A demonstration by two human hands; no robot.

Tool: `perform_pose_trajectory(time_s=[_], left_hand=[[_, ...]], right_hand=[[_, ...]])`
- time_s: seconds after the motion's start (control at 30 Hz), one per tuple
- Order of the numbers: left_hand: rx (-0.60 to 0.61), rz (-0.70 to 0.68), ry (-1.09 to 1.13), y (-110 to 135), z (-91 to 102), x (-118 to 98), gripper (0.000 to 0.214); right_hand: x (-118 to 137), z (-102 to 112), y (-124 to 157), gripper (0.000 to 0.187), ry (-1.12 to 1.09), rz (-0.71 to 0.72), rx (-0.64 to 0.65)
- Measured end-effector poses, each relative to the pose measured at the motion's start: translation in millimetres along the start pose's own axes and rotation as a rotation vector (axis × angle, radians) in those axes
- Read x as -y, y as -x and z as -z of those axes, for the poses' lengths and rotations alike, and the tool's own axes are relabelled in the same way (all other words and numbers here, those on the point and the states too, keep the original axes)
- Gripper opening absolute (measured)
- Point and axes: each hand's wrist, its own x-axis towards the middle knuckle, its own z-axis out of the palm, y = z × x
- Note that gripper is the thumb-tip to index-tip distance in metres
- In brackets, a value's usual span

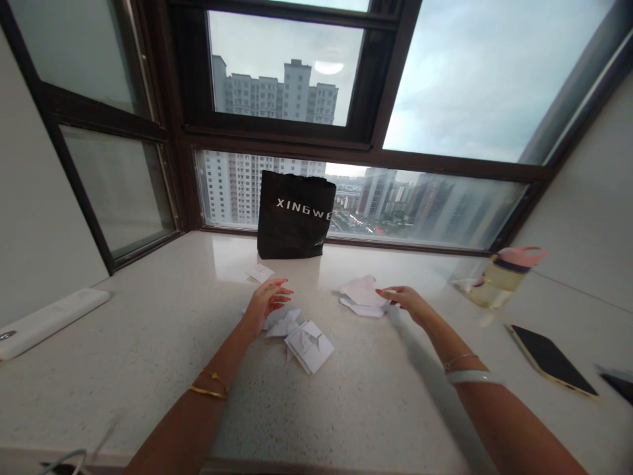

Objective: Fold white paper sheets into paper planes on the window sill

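Observation:
My right hand [406, 302] is closed at the right edge of some white paper [363, 290], thumb and fingers meeting at its border. The paper looks like loose, uneven sheets, one over another. To the left, my left hand [264, 307] has loosely bent fingers, apart from one another, with nothing seen in them. Beside and partly behind it lie folded white paper pieces [284, 324]. Nearer to me, a square folded paper piece [311, 346] with raised flaps rests on the counter. One more small folded paper [260, 272] lies just beyond my left hand.
A black bag [297, 221] stands upright against the window. On the right are a bottle with a pink lid [504, 280] and a dark phone [554, 359]. A long white device [54, 320] lies at the left on the speckled counter [376, 415]. A cable [66, 458] crosses the front edge.

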Motion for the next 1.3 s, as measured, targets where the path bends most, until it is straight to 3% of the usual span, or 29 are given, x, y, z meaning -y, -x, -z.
perform_pose_trajectory(time_s=[0.2, 0.3, 0.47, 0.57, 0.67, 0.77, 0.83, 1.0, 1.1, 1.2, 1.3], left_hand=[[-0.014, -0.020, 0.029, 2.8, 2.4, -5.1, 0.029], [-0.039, -0.038, 0.037, 3.6, 5.1, -6.5, 0.030], [-0.065, -0.051, 0.041, 2.6, 6.4, -6.7, 0.031], [-0.064, -0.051, 0.034, 2.8, 5.8, -6.7, 0.031], [-0.062, -0.051, 0.028, 3.2, 5.1, -6.8, 0.031], [-0.068, -0.041, 0.024, 2.8, 4.7, -7.0, 0.029], [-0.068, -0.033, 0.019, 2.3, 4.7, -7.2, 0.028], [-0.076, -0.033, 0.003, 0.9, 6.7, -6.5, 0.030], [-0.099, -0.048, -0.021, 0.1, 8.4, -5.2, 0.032], [-0.098, -0.087, -0.140, -0.7, 8.3, -4.0, 0.031], [-0.110, -0.149, -0.303, -0.6, 4.9, -2.2, 0.025]], right_hand=[[-22.3, -1.0, -4.3, 0.036, 0.056, 0.025, 0.057], [-28.1, -7.3, -8.5, 0.034, 0.193, 0.041, 0.048], [-34.4, -16.2, -7.5, 0.027, 0.636, 0.009, -0.089], [-33.5, -19.9, 0.6, 0.032, 0.828, 0.016, -0.186], [-24.5, -22.6, 10.9, 0.038, 0.933, 0.046, -0.335], [-5.4, -30.9, 21.1, 0.037, 0.902, 0.129, -0.440], [10.7, -43.2, 28.1, 0.037, 0.789, 0.200, -0.351], [39.8, -91.7, 46.4, 0.041, 0.437, 0.365, 0.360], [42.5, -118.3, 53.4, 0.039, 0.336, 0.382, 0.664], [37.1, -133.5, 54.6, 0.038, 0.175, 0.340, 0.758], [31.3, -136.0, 53.4, 0.039, -0.047, 0.282, 0.687]])
